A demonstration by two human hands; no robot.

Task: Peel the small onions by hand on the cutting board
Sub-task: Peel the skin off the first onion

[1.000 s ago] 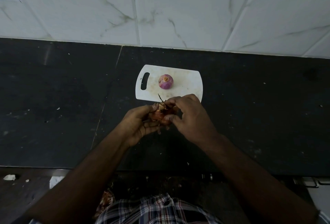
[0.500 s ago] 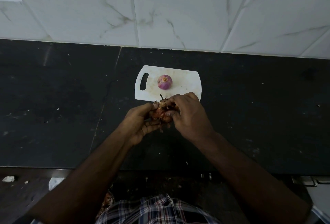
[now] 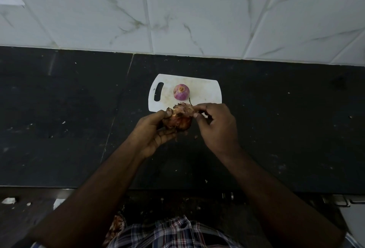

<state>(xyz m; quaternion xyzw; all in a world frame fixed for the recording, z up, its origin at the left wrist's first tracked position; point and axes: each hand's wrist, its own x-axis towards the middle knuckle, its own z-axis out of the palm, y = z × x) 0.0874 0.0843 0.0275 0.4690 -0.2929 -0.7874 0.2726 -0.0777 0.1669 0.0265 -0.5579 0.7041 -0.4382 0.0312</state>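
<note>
One onion (image 3: 181, 91) lies already peeled on the white cutting board (image 3: 207, 91). My left hand (image 3: 152, 132) holds the second onion (image 3: 178, 121), just over the board's near edge, and my right hand (image 3: 215, 125) pinches its loose dry skin (image 3: 183, 108). Much skin is left, I think. The dark desk (image 3: 286, 129) carries only small flakes; nothing blocks me

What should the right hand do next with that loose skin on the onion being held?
Probably pull the flap up and away. The left hand cups the unpeeled onion, whose brown skin is still on, while the right hand pinches the lifted skin at its top. A peeled onion already sits on the cutting board.
</note>
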